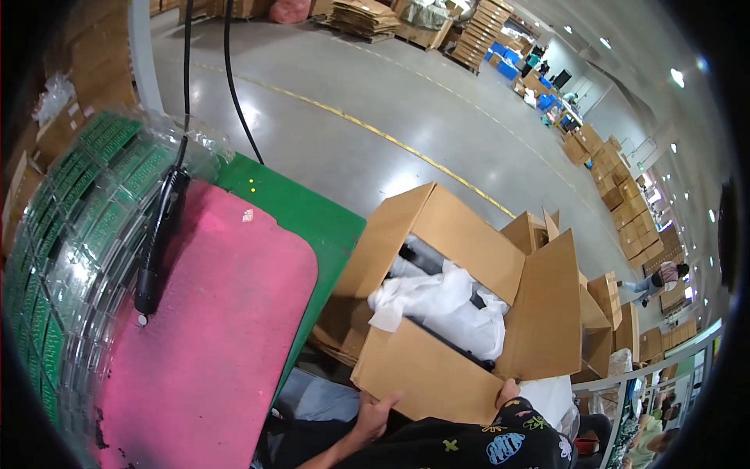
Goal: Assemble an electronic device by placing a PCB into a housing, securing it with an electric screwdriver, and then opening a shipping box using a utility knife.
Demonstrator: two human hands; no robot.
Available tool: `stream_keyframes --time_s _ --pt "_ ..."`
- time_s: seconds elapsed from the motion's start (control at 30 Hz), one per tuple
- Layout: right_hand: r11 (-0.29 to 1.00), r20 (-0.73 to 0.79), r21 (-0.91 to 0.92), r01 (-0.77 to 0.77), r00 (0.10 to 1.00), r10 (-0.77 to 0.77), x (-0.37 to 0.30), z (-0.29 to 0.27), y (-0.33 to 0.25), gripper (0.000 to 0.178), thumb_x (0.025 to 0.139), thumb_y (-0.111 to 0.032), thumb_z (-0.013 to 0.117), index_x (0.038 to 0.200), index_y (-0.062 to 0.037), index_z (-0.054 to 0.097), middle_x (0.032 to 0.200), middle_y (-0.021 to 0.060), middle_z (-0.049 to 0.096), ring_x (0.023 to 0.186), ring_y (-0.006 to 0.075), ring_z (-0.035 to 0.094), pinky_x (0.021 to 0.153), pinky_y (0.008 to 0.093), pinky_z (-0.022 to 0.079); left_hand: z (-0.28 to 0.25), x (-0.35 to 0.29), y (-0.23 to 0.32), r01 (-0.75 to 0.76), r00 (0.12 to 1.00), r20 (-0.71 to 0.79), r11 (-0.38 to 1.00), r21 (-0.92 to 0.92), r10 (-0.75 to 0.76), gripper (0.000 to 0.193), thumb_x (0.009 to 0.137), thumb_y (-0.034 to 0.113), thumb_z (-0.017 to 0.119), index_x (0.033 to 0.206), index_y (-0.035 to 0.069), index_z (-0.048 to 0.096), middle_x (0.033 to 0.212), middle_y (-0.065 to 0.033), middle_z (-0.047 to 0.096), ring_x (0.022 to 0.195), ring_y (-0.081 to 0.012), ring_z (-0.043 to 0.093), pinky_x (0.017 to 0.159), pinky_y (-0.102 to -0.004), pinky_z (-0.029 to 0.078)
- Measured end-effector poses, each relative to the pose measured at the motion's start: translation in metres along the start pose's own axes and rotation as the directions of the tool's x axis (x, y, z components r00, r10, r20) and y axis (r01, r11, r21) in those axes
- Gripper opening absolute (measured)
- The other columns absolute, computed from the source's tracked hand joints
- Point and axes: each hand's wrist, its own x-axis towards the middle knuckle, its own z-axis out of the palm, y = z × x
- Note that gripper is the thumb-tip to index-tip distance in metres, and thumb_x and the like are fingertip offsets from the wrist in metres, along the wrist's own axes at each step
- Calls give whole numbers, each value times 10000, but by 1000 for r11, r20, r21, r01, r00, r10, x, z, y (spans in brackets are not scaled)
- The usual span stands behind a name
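An open cardboard box (433, 375) stands in front of me, its flaps folded outward. Inside lie dark objects partly wrapped in white packing material (461, 316); their kind is hidden. My left hand (373, 418) grips the edge of the near flap, thumb on top and some fingers out of sight beneath. At that flap's right corner, my right hand (508, 391) is closed on the cardboard, partly covered by a dark patterned sleeve.
A green bench with a pink mat (226, 305) is at the left. On it lies a black corded screwdriver (160, 242) beside stacked clear trays of green circuit boards (55, 273). More cardboard boxes (598, 320) stand to the right. A person (664, 277) is farther off.
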Motion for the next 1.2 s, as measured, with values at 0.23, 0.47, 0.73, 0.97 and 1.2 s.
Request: stream_keyframes --time_s 0.23,0.47,0.73,0.97,1.2 --pt "931 126 364 22 989 -72 -81 -5 -78 454 850 -296 498 1003 108 637 1020 294 653 1011 413 630 816 454 509 -134 137 36 224 970 40 950 219 -238 493 817 154 742 1241 2 542 1181 -93 615 1074 -200 600 896 -333 495" --pt "776 615 -450 441 783 -88 -147 -32 -148 587 885 -487 518 1028 67 653 1003 313 644 931 402 666 717 428 562 -232 166 11 2 978 -96 451 893 186 706 699 380 854 1200 -32 576 1166 -112 627 1051 -210 589 896 -341 472" --pt "991 241 105 78 965 -101 -127 50 -72 561 861 -442 597 1120 56 613 1116 248 634 1070 386 599 890 427 470 -130 131 18 -100 808 -486 891 443 332 743 774 112 768 1357 -56 338 1310 -187 500 1165 -272 522 993 -384 410" --pt "885 316 466 -2 934 -164 -87 27 -97 453 899 -392 614 929 60 585 848 139 615 747 238 577 653 419 467 -84 177 7 -29 521 -677 804 595 520 690 835 215 605 1367 -121 323 1384 -349 368 1257 -439 403 1077 -457 294" --pt "988 -40 31 149 988 -147 -52 126 -27 647 877 -534 564 1160 41 478 1102 208 634 1015 358 626 870 394 498 -130 222 -66 678 700 -704 201 707 115 968 780 327 650 1421 -151 103 1356 -374 387 1265 -425 417 1110 -423 285"
